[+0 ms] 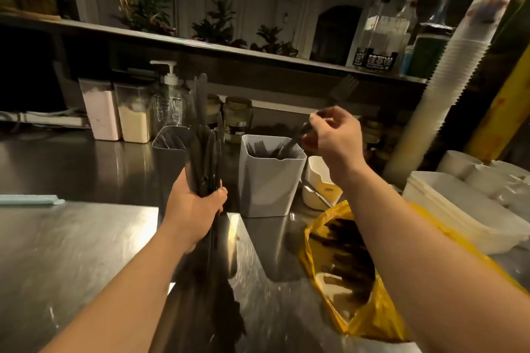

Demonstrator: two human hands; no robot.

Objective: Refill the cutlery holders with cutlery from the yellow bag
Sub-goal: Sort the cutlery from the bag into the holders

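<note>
My left hand point(196, 206) grips a bundle of black plastic cutlery point(205, 152) upright above the steel counter. My right hand point(334, 136) pinches one black fork point(295, 139) whose lower end dips into the grey cutlery holder point(269, 183), which has several black forks in it. A second grey holder point(167, 149) with black cutlery stands behind the bundle, to the left. The yellow bag point(358, 281) lies open on the counter under my right forearm, with more black cutlery inside.
A small cream container point(321, 183) with a metal utensil stands right of the grey holder. White trays point(464, 209) and a tall stack of cups point(447, 89) fill the right side. Jars, a pump bottle point(169, 94) and powder tubs line the back.
</note>
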